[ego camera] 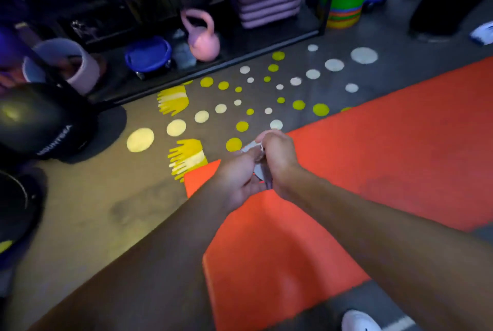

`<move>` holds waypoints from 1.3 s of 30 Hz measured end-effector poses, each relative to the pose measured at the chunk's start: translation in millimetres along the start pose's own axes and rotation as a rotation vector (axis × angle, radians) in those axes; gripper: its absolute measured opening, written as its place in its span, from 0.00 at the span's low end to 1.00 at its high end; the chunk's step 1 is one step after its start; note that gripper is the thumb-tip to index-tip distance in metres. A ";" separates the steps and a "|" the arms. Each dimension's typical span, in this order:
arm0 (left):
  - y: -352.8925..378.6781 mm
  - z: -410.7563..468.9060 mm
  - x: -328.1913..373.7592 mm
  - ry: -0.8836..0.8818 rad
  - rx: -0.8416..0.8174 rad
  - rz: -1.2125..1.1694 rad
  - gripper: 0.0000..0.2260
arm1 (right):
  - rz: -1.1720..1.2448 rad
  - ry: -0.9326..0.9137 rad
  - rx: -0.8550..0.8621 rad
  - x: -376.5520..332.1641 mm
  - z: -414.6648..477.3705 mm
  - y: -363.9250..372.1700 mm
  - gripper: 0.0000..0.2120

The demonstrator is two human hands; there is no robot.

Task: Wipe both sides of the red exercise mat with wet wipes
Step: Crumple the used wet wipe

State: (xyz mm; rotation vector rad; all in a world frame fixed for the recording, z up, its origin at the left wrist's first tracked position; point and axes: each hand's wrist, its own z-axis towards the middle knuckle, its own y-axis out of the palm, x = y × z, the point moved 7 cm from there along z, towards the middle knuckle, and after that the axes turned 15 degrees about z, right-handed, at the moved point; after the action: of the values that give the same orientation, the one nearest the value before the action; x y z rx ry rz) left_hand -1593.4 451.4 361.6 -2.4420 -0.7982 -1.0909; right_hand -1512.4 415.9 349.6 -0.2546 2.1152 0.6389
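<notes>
Covering the floor from lower centre to far right, the mat lies flat, one face up. Beyond the mat stands a rack. Left of the mat sits a black object, and a shoe is just off the mat's near edge.

Over the mat's left end the left hand and right hand meet, the fingers of both curled and pinching one bunched wipe between them. The step looks like readying the wipe, so wiping seems not yet begun.

Spread the wipe fully before it goes down, since a flat sheet under a flat palm should cover more than a wad. Start at the mat's left corner and work in overlapping strips toward its far end, stopping at each edge so the wipe picks up no floor dirt.

Bare floor left of the mat looks the best room for flipping it. The rack side is tighter.
</notes>
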 end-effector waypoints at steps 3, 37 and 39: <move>13.7 -50.7 87.2 0.060 0.030 0.160 0.07 | -0.032 -0.032 -0.032 -102.1 -46.6 14.1 0.03; 640.7 -267.3 600.3 0.451 -0.404 0.292 0.11 | -0.320 -0.721 0.464 -814.2 -196.2 -446.2 0.12; 669.5 -252.1 615.1 0.458 -0.389 0.330 0.12 | -0.293 -0.734 0.524 -838.3 -185.7 -473.9 0.13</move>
State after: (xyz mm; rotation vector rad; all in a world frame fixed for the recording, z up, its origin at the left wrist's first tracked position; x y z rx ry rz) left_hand -985.8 14.3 936.0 -2.3415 -0.0389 -1.6942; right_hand -959.8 -128.1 950.1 -0.0195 1.4222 -0.0267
